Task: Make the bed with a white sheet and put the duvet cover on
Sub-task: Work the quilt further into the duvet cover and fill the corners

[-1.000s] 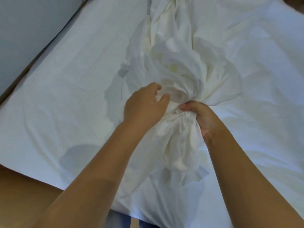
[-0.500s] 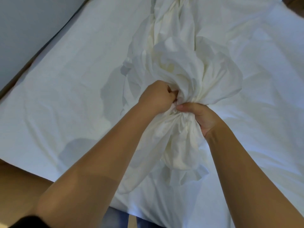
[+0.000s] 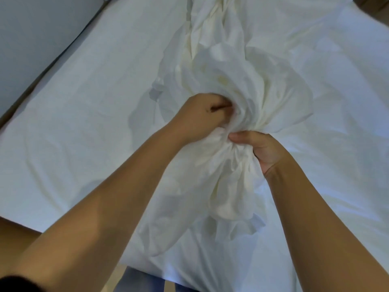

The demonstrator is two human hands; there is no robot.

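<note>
A bunched white duvet cover (image 3: pixel 235 76) runs in a long crumpled ridge down the middle of the bed, over a flat white sheet (image 3: pixel 88 106). My right hand (image 3: pixel 261 150) grips the gathered neck of the cloth, thumb across the top. My left hand (image 3: pixel 200 116) is just to its left and a little farther up, fingers curled and dug into the folds of the same bundle. Below the hands the gathered cloth hangs in a loose lump toward the bed's near edge.
A pale wall (image 3: pixel 35 39) runs along the bed's left side with a narrow dark gap beside the mattress. A strip of brown floor (image 3: pixel 12 234) shows at the lower left. A brown patch (image 3: pixel 374 7) shows past the bed's far right corner.
My left hand has closed and pushed up into the folds above my right hand. The right hand has kept its grip in place.
</note>
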